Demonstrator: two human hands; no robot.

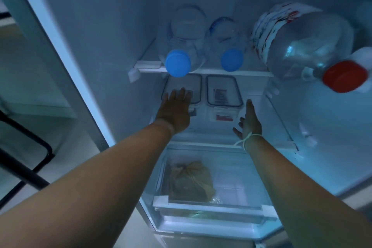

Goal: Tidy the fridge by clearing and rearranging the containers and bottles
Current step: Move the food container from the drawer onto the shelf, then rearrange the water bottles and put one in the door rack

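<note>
While both hands (175,110) spread empty: two lidded containers (223,90), contents unclear.

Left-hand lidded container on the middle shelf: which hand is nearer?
Left. The left hand lies flat over the left container; the right hand is beyond the right container.

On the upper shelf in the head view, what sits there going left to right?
Blue-capped bottle → second blue-capped bottle → large red-capped bottle, all lying on their sides with caps toward the camera.
</note>
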